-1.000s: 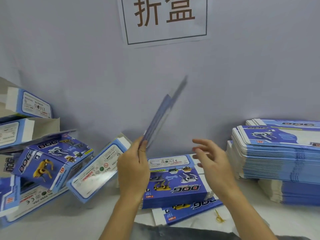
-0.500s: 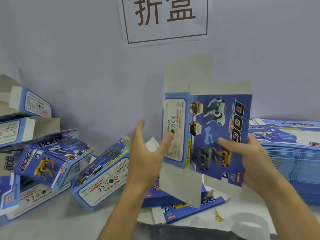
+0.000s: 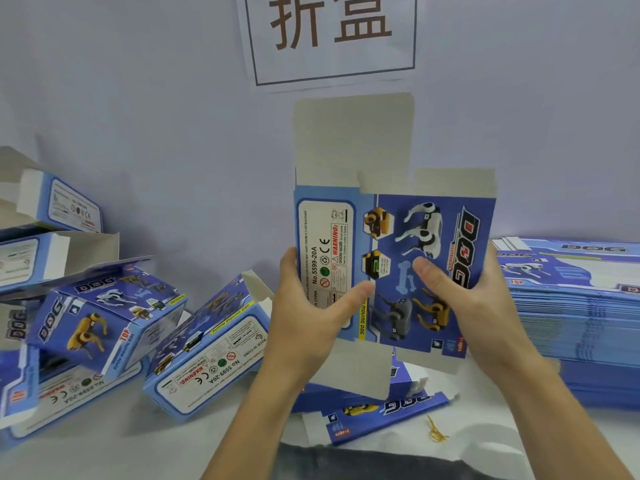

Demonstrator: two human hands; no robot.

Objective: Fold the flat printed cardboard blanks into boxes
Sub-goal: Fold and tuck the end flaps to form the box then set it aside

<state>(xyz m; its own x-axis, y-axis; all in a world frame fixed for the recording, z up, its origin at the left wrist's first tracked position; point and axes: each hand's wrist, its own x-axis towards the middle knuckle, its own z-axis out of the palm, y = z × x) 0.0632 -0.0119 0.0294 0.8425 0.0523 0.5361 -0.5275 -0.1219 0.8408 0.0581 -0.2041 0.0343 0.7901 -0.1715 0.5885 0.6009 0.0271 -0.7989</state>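
Note:
I hold one blue printed cardboard blank [image 3: 408, 244] upright in front of me, printed side facing me, with grey flaps sticking out above and below. My left hand [image 3: 308, 317] grips its left edge, thumb lying across the white warning panel. My right hand [image 3: 464, 299] grips its right edge, thumb on the dog pictures. A tall stack of flat blanks [image 3: 571, 306] lies at the right. A few loose blanks [image 3: 381, 410] lie on the table under my hands.
Several folded blue boxes [image 3: 207, 348] are piled at the left, some with open flaps. A yellow rubber band [image 3: 437, 432] lies on the white table [image 3: 121, 452]. A paper sign [image 3: 332, 36] hangs on the grey wall behind.
The blank was edge-on in my left hand alone. It has turned to face me, my right hand has taken its right edge, and both thumbs now press on its front.

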